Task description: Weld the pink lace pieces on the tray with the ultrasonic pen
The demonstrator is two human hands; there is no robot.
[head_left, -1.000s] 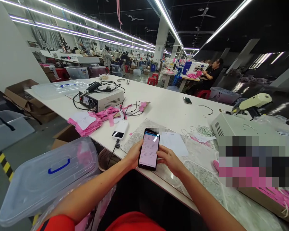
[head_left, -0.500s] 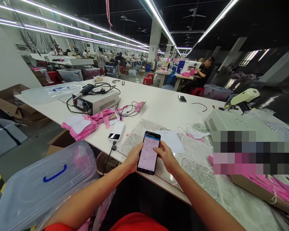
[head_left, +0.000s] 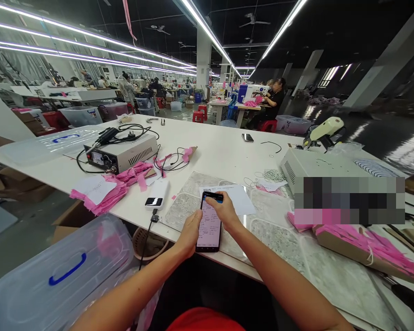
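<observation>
A black smartphone [head_left: 209, 225] with a lit screen rests over the near edge of the white table [head_left: 221, 147]. My left hand [head_left: 189, 232] grips its left side, fingers curled around it. My right hand [head_left: 224, 209] reaches over the phone's top right corner, fingers bent, fingertips on the upper screen. Under the phone lie a white paper sheet [head_left: 235, 197] and a clear mat of small white pieces [head_left: 279, 239].
A white power bank [head_left: 157, 195] with a cable, pink fabric strips [head_left: 120, 181] and a grey control box [head_left: 122, 154] lie to the left. A white machine [head_left: 317, 165] stands right. Clear lidded bin [head_left: 55, 276] at lower left. A seated person [head_left: 274, 99] works far off.
The view has swung, shifting everything left. My right hand has slid up from the phone's right edge onto its top; the phone sits lower and nearer the table.
</observation>
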